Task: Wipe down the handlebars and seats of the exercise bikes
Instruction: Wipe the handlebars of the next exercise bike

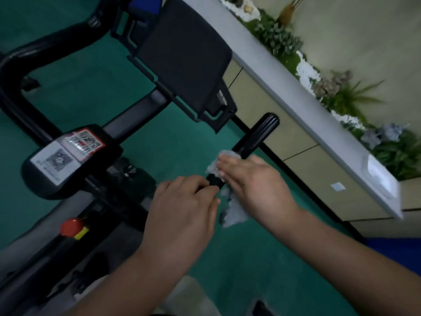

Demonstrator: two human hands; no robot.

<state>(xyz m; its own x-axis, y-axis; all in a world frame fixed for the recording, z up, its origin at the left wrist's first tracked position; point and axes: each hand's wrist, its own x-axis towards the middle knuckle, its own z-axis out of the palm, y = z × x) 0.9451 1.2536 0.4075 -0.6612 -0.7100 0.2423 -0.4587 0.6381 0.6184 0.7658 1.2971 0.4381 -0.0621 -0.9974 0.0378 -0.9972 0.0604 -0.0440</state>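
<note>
Handlebar grip (255, 137): black ribbed bar end, long axis running from lower left near the hands up and right toward the counter; its free tip points away from the person.
Right hand (255, 181): clasped over the bar with a pale wipe (234, 210) pressed beneath it; a crumpled tail of the wipe hangs below, and a bit shows past the fingertips.
Left hand (182, 206): clenched on the same bar just inboard of the right hand, seemingly steadying it; the two hands sit nearly touching.
Key relation: the uncovered length of the grip lies ahead of the right hand, up and right along the bar, so the right hand is the nearer one and I judge the coming stroke would slide outward toward the tip.
Bike parts: a dark console pad (184, 65) sits above the bar; a stem label with QR code (61, 159) and a red knob (71, 226) lie to the left.
Room: green floor (273, 270), a grey counter (296, 106) topped with plants (341, 96) on the right.
</note>
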